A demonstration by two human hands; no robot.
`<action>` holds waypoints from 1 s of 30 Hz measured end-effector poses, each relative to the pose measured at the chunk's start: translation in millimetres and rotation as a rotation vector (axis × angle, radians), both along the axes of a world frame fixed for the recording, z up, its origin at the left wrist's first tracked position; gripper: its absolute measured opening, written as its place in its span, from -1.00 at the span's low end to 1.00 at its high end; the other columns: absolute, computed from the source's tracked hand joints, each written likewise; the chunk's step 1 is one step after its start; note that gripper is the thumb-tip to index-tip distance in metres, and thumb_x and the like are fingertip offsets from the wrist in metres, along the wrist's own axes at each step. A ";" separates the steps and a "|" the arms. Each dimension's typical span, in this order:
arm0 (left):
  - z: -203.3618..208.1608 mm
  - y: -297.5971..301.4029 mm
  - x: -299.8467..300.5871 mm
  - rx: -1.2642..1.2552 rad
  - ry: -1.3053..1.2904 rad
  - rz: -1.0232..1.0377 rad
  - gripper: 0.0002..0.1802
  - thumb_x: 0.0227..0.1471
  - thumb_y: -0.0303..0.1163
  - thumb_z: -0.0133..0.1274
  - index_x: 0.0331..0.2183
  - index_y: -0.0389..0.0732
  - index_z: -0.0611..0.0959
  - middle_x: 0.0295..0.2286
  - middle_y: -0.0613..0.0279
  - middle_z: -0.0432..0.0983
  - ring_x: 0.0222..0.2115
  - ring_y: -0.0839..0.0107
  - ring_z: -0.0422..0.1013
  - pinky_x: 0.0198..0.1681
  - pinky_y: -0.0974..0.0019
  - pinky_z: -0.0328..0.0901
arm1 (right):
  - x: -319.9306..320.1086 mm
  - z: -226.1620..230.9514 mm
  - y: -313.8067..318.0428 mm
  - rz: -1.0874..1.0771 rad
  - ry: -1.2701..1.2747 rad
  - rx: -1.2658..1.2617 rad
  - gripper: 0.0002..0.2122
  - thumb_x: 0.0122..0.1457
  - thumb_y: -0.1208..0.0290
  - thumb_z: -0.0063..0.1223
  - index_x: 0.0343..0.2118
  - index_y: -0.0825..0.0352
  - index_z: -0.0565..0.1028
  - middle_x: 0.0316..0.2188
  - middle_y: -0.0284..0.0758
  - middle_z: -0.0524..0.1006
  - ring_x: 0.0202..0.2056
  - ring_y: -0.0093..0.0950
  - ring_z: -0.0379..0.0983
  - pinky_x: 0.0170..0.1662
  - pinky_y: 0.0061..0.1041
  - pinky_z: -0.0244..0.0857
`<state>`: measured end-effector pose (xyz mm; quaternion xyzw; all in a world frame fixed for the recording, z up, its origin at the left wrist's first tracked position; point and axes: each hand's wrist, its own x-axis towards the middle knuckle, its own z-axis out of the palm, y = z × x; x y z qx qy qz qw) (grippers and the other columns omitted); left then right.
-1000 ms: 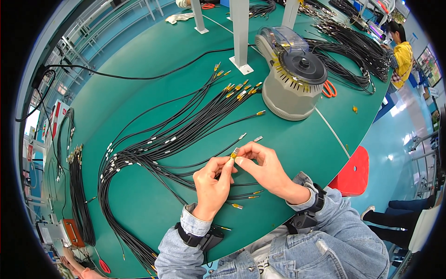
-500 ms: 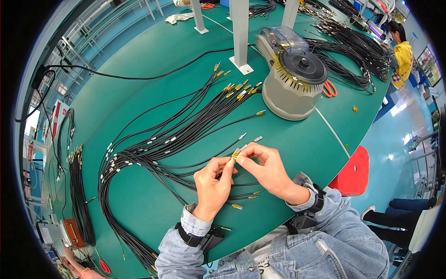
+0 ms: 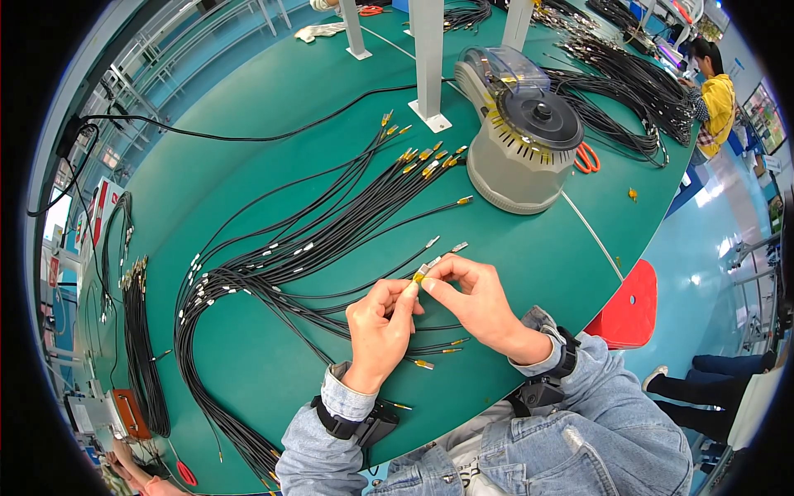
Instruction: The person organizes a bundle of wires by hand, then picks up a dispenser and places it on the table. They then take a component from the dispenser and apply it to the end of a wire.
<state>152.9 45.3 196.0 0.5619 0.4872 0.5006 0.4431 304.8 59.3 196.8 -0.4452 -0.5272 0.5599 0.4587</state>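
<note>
Both hands are pinching one wire end: the left hand (image 3: 380, 326) and right hand (image 3: 473, 299) are meeting on a small yellow terminal (image 3: 419, 277) just above the green table (image 3: 248, 364). It's looking slippery, and loose terminals (image 3: 437, 354) are sitting near the table's near edge, so one could roll off. Past that, the black wire bundle (image 3: 273, 264) is crowding the left, and the grey tape dispenser (image 3: 529, 140) is blocking the far right.

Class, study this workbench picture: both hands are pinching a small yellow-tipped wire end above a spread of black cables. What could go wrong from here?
1. The yellow-tipped wire end is tiny and pinched only at the fingertips of the left hand and right hand; it might slip.
2. Loose terminals lie near the table edge under the wrists and could be brushed off.
3. The black cables overlap closely, so pulling one may drag others.
</note>
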 end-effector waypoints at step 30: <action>-1.2 1.9 -4.1 -0.113 -0.112 -0.088 -0.84 0.13 -0.43 -0.01 -0.38 -0.35 0.53 -0.64 0.22 0.49 -0.75 0.67 0.28 -0.70 0.61 0.13 | -0.8 -1.6 -1.6 0.023 0.198 -0.123 -0.90 0.15 0.52 0.04 -0.37 0.45 0.50 -0.36 -0.38 0.50 -0.31 -0.63 0.39 -0.19 -0.64 0.27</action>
